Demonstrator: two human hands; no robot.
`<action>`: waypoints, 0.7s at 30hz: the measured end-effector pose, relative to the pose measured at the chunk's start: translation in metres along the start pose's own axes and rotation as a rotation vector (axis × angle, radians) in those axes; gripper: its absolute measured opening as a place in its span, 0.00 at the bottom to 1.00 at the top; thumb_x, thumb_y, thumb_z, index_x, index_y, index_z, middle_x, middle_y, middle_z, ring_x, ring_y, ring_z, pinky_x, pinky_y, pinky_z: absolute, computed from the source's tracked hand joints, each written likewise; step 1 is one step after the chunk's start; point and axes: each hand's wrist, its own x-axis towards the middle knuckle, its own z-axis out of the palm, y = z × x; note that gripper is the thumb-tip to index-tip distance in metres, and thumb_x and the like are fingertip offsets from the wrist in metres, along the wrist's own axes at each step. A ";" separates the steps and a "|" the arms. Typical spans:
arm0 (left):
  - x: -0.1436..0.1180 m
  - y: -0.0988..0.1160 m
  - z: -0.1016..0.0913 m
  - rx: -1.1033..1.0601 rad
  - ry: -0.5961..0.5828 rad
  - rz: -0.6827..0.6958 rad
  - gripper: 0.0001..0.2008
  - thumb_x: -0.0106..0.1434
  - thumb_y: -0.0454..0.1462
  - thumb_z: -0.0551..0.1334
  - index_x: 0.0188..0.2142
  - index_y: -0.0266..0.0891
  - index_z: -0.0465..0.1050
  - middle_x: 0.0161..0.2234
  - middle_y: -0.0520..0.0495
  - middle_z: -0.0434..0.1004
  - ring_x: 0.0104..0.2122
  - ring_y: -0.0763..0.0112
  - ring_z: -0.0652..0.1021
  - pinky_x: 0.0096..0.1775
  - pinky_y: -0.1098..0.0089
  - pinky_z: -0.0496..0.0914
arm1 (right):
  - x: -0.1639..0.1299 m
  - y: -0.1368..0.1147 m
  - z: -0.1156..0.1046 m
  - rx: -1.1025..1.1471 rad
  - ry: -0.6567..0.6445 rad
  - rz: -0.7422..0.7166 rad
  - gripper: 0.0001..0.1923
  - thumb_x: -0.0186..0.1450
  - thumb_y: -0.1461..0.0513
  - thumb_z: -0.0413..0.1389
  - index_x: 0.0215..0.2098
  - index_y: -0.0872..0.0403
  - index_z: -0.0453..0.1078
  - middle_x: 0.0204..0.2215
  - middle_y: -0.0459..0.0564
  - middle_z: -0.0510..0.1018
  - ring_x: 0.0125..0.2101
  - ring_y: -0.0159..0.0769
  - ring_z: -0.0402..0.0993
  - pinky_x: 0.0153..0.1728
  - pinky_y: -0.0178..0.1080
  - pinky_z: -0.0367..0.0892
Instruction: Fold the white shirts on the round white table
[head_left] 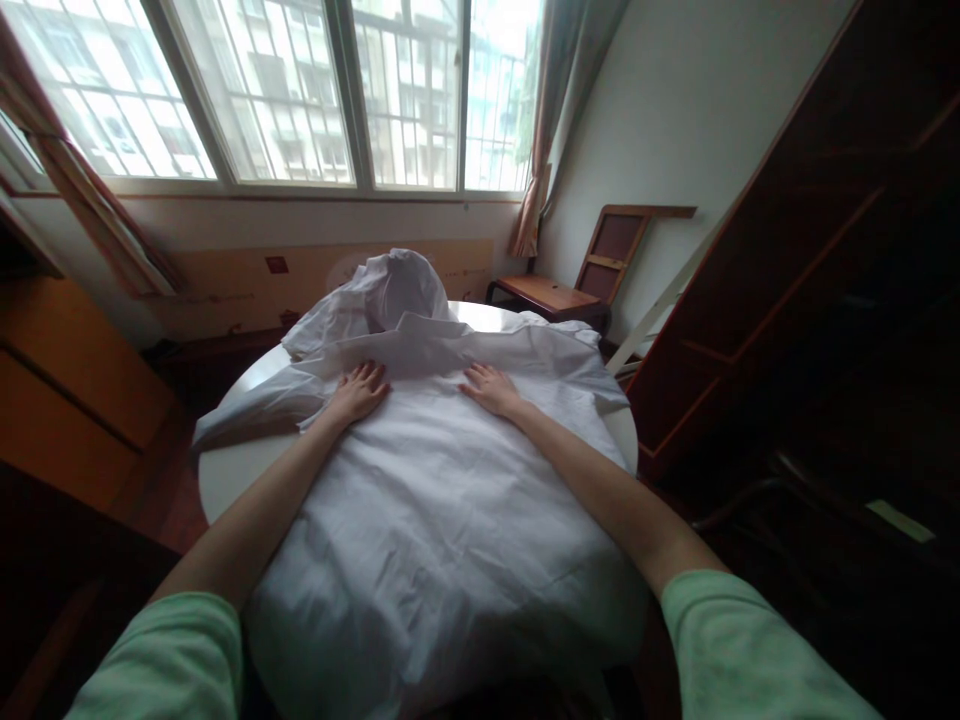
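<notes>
A long white garment with sleeves [450, 510], like a coat, is spread over a round white table [232, 470]. Its lower part hangs over the near edge, and wrinkles run across the cloth. My left hand [361, 390] lies flat on its upper left part, fingers spread. On the upper right part rests my right hand [489, 388], palm down, with the fingers apart. Neither hand grips the cloth. Beyond my hands, a crumpled heap of white cloth [401, 285] rises at the table's far side; whether it belongs to the same garment I cannot tell.
Behind the table stand a wooden chair [551, 293] and a long cardboard panel [247, 275] below the barred windows [277, 90]. A dark red wooden door or cabinet [757, 260] leans into view at the right. An orange-brown cabinet [67, 390] is on the left.
</notes>
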 end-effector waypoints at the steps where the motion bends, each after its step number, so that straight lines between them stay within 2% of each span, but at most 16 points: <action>1: 0.000 0.000 0.000 0.002 -0.028 0.014 0.30 0.65 0.48 0.41 0.63 0.40 0.48 0.65 0.43 0.43 0.63 0.58 0.50 0.58 0.52 0.51 | 0.001 0.013 -0.003 -0.011 0.017 0.063 0.29 0.67 0.49 0.40 0.61 0.54 0.55 0.63 0.54 0.53 0.62 0.45 0.48 0.58 0.49 0.47; 5: 0.001 0.000 -0.001 0.014 -0.056 0.000 0.30 0.66 0.48 0.40 0.63 0.39 0.49 0.65 0.42 0.44 0.63 0.58 0.50 0.58 0.52 0.51 | -0.002 0.052 -0.009 -0.060 0.079 0.207 0.26 0.68 0.55 0.40 0.60 0.58 0.55 0.62 0.56 0.56 0.61 0.42 0.49 0.59 0.49 0.45; 8: 0.001 -0.001 0.000 0.010 -0.045 0.004 0.29 0.66 0.49 0.41 0.63 0.39 0.50 0.65 0.42 0.45 0.63 0.58 0.50 0.58 0.52 0.50 | -0.005 0.056 -0.008 -0.096 0.168 0.226 0.26 0.67 0.55 0.43 0.60 0.60 0.57 0.61 0.57 0.58 0.60 0.41 0.52 0.58 0.45 0.48; 11: 0.001 -0.002 0.002 -0.001 -0.032 0.009 0.29 0.66 0.49 0.41 0.62 0.39 0.51 0.65 0.42 0.46 0.63 0.57 0.51 0.58 0.53 0.51 | -0.006 0.053 -0.008 -0.147 0.320 0.327 0.29 0.66 0.55 0.45 0.62 0.59 0.52 0.63 0.58 0.53 0.61 0.43 0.48 0.58 0.46 0.46; 13: 0.001 -0.002 0.002 -0.007 -0.027 0.010 0.29 0.66 0.48 0.41 0.62 0.40 0.52 0.64 0.42 0.47 0.63 0.57 0.51 0.58 0.52 0.51 | -0.005 0.054 -0.008 -0.153 0.297 0.436 0.30 0.66 0.53 0.44 0.62 0.59 0.51 0.64 0.59 0.49 0.63 0.47 0.43 0.58 0.50 0.44; 15: 0.001 -0.002 0.001 -0.009 -0.028 0.008 0.29 0.66 0.48 0.41 0.62 0.40 0.52 0.64 0.42 0.46 0.63 0.57 0.51 0.58 0.52 0.51 | -0.003 0.056 -0.007 -0.138 0.204 0.500 0.31 0.67 0.51 0.42 0.62 0.60 0.52 0.64 0.60 0.48 0.63 0.48 0.41 0.58 0.52 0.44; 17: 0.000 -0.001 0.000 -0.006 -0.037 0.000 0.29 0.66 0.48 0.41 0.62 0.40 0.52 0.65 0.42 0.46 0.63 0.57 0.51 0.58 0.53 0.51 | -0.002 0.059 -0.007 -0.131 0.155 0.506 0.31 0.67 0.50 0.41 0.62 0.60 0.53 0.64 0.60 0.48 0.63 0.48 0.41 0.58 0.52 0.44; 21: -0.006 0.004 -0.003 0.024 -0.039 0.017 0.29 0.66 0.46 0.41 0.63 0.37 0.50 0.65 0.42 0.46 0.63 0.59 0.51 0.58 0.55 0.51 | -0.002 0.060 -0.007 -0.123 0.186 0.488 0.31 0.67 0.50 0.41 0.61 0.61 0.54 0.64 0.61 0.49 0.63 0.48 0.42 0.58 0.52 0.45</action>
